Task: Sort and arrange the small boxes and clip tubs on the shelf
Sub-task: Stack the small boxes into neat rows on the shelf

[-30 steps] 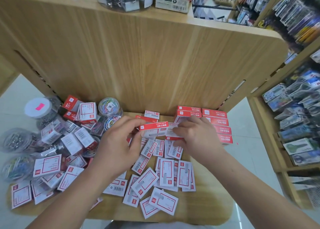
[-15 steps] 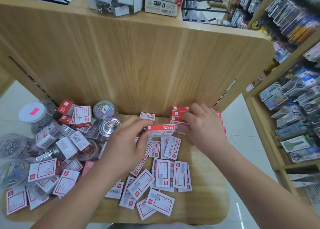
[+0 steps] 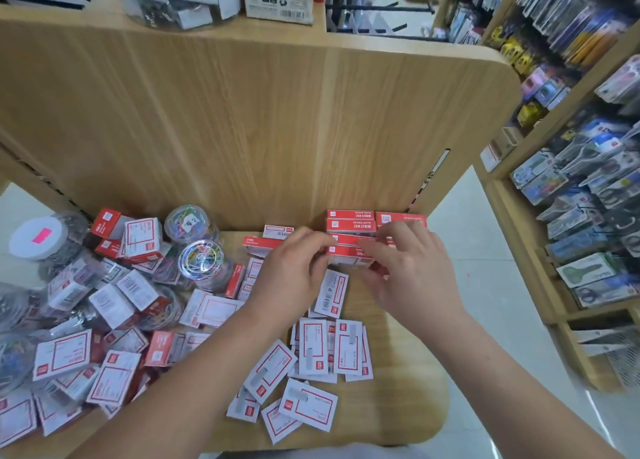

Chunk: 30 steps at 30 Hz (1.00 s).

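Small red-and-white boxes (image 3: 313,346) lie loose across the wooden shelf (image 3: 398,406). A neat block of red boxes (image 3: 350,220) stands against the back panel at the right. My left hand (image 3: 294,275) pinches the left end of one red box (image 3: 349,252) set at the front of that block. My right hand (image 3: 410,271) hovers over the block's right part with its fingers spread, the fingertips touching the boxes. Clear clip tubs (image 3: 199,257) sit among more boxes at the left; another tub (image 3: 187,221) holds coloured clips.
A white-lidded tub (image 3: 36,238) stands at the far left. Above the back panel (image 3: 242,129), a jar of binder clips (image 3: 173,1) and a carton (image 3: 278,6) rest on the upper shelf. Racks of packaged scissors (image 3: 588,233) line the aisle to the right.
My left hand carried the red box rightward and set it at the front of the block. My right hand slid back from the block and spread its fingers over it.
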### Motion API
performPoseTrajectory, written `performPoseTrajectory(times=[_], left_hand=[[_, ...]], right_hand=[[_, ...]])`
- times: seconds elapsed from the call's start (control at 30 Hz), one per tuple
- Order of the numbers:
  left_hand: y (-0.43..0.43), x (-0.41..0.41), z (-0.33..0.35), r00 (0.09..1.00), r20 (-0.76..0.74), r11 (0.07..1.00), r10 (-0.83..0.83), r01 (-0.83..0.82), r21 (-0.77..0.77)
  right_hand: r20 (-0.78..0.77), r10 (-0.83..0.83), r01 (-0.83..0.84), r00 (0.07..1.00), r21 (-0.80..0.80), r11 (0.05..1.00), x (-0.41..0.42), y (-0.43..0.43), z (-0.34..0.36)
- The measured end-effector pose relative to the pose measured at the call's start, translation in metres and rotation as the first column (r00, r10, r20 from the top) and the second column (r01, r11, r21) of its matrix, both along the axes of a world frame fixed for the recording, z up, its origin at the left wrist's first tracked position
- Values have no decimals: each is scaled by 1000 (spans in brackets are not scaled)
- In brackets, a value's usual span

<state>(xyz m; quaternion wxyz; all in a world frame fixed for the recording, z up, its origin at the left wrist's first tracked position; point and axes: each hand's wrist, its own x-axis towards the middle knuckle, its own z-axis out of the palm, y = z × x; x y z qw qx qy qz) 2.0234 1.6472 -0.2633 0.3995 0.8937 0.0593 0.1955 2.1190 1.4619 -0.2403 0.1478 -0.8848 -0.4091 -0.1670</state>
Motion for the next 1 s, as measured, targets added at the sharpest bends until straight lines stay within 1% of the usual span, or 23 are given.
performPoseTrajectory(times=[0.07,0.13,0.2,0.3,0.43,0.53,0.6,0.7,0.8,0.9,1.0], left_hand=[[-1,3,-1,999,-25,998,40,-41,-54],[0,4,-2,992,-60,988,111,-117,-100],[2,3,-3,984,-78,985,161,-165,-47],[0,7,-5,991,-82,993,109,-105,54],[-9,11,-5,991,-87,991,102,-94,95],[-8,11,-8,985,-96,987,142,-134,83],[-6,13,-9,975,-143,985,168,-160,67],[-8,20,-6,977,-193,995,91,-82,53],[-11,24,-2,976,-200,997,82,-77,29],[-13,23,-3,972,-212,995,97,-88,53],[-16,20,-5,976,-185,992,111,-97,82]], right_hand=[[37,-26,27,999,-35,999,-3,8,-6],[82,-39,42,996,-44,998,-3,12,-11],[117,-36,40,992,-37,998,0,11,-14],[130,-38,41,991,-15,999,5,7,-18],[154,-19,23,988,-26,999,6,4,-18],[136,-36,38,990,-12,999,5,10,-14],[116,-30,31,993,-2,1000,5,12,-15],[81,-3,2,997,18,1000,6,8,-19],[59,8,-11,998,39,999,8,4,-20],[69,11,-13,998,29,999,9,5,-20],[62,1,-3,998,41,999,8,8,-19]])
